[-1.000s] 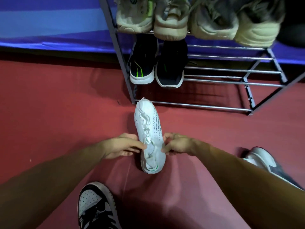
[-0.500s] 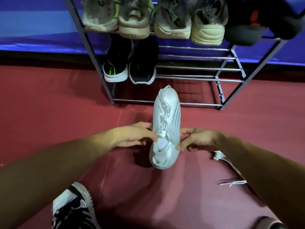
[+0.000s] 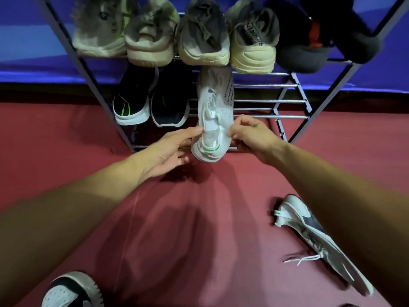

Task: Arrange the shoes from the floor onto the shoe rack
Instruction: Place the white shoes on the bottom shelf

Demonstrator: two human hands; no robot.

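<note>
A white knit shoe [image 3: 215, 103] with a green heel line is held toe-first over the lower shelf of the metal shoe rack [image 3: 276, 100], just right of a pair of black shoes [image 3: 152, 100]. My left hand [image 3: 174, 147] grips its left side near the heel and my right hand [image 3: 247, 134] pinches its right side. The heel sticks out past the shelf's front bar. Several worn pale and dark shoes [image 3: 203, 38] fill the upper shelf. A white and grey shoe [image 3: 309, 229] lies on the red floor at the right, partly behind my right forearm.
A black and white shoe [image 3: 70, 291] sits on the floor at the bottom left. The lower shelf's bars are bare to the right of the white shoe. A blue wall [image 3: 33, 36] runs behind the rack.
Both hands have lifted the white shoe off the floor and carried it forward onto the lower shelf beside the black pair. The view has shifted right.
</note>
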